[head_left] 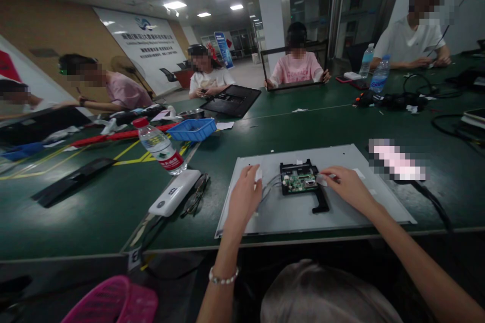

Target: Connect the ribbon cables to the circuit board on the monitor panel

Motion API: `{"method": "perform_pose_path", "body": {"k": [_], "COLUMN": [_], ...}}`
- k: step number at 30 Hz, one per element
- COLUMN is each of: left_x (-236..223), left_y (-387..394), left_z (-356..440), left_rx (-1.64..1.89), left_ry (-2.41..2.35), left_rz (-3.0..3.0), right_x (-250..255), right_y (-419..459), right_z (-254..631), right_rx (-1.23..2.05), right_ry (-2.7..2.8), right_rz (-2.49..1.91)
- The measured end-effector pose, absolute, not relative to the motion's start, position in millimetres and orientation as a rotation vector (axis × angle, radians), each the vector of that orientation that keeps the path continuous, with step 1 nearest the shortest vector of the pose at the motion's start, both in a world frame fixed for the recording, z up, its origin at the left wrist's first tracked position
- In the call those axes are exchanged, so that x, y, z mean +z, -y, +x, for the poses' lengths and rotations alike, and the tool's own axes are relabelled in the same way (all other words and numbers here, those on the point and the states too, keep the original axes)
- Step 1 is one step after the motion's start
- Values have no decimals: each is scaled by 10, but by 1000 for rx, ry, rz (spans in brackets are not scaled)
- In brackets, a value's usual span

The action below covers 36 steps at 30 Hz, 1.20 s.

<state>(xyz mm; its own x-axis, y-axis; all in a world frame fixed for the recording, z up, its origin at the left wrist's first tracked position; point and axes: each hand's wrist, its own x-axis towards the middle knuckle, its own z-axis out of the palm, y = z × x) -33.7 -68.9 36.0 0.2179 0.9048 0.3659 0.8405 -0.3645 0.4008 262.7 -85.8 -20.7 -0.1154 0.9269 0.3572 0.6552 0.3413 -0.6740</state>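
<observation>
A flat grey panel (273, 219) lies before me on the table. On its middle sits a black plastic bracket (322, 202) bearing a green circuit board (301, 182). Thin grey cables (271, 182) run from the board's left side toward my left hand (245, 192). That hand rests over the panel's left part, fingers stretched out; a small whitish piece (258, 175) shows at its fingertips, and whether it is held I cannot tell. My right hand (345, 185) pinches a small pale piece that looks like tape (322, 179) at the board's right edge.
Left of the panel are a white power bank (176, 193), glasses (196, 196), a water bottle (161, 149) and a blue tray (193, 130). A lit phone (397, 160) with a cable lies right. A pink basket (113, 300) stands below the table edge. Several people sit around the table.
</observation>
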Motion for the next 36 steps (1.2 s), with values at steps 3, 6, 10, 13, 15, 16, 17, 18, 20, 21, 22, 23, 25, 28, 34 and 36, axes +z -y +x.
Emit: {"method": "perform_pose_path", "body": {"k": [3, 6, 10, 13, 15, 16, 17, 18, 20, 21, 22, 23, 25, 28, 34, 36], "left_x": [367, 293, 218, 252, 317, 356, 394, 427, 462, 460, 444, 418, 349, 276, 305, 277], "left_y": [386, 164, 35, 2, 5, 17, 35, 60, 123, 156, 189, 218, 270, 350, 654, 764], "left_z": [-568, -663, -631, -601, -604, -609, -614, -617, -607, -593, -573, -550, -500, -436, -307, -259], "left_rx": [630, 472, 462, 527, 614, 675, 737, 791, 839, 826, 799, 760, 671, 645, 719, 573], "left_ry": [-1642, -1593, -1563, -1535, -1478, -1451, -1427, -1410, -1394, -1392, -1393, -1398, -1426, -1535, -1699, -1715], "left_rz": [2354, 2356, 2374, 2330, 2241, 2180, 2117, 2060, 1999, 2006, 2034, 2074, 2146, 2201, 2499, 2592], "right_x": [-208, -216, -221, -216, -209, -205, -200, -197, -193, -193, -195, -199, -208, -221, -235, -237], "right_y": [859, 857, 860, 862, 864, 866, 867, 868, 870, 870, 868, 866, 861, 856, 848, 845], "right_z": [2629, 2630, 2633, 2640, 2643, 2643, 2643, 2642, 2639, 2639, 2639, 2641, 2646, 2656, 2665, 2665], "right_rx": [435, 427, 417, 402, 399, 400, 402, 405, 405, 403, 398, 393, 381, 374, 378, 380], "right_ry": [1864, 1885, 1902, 1894, 1892, 1892, 1893, 1897, 1903, 1907, 1909, 1912, 1916, 1927, 1926, 1928], "right_rz": [-1392, -1389, -1397, -1404, -1405, -1405, -1406, -1406, -1410, -1413, -1417, -1422, -1436, -1448, -1445, -1440]}}
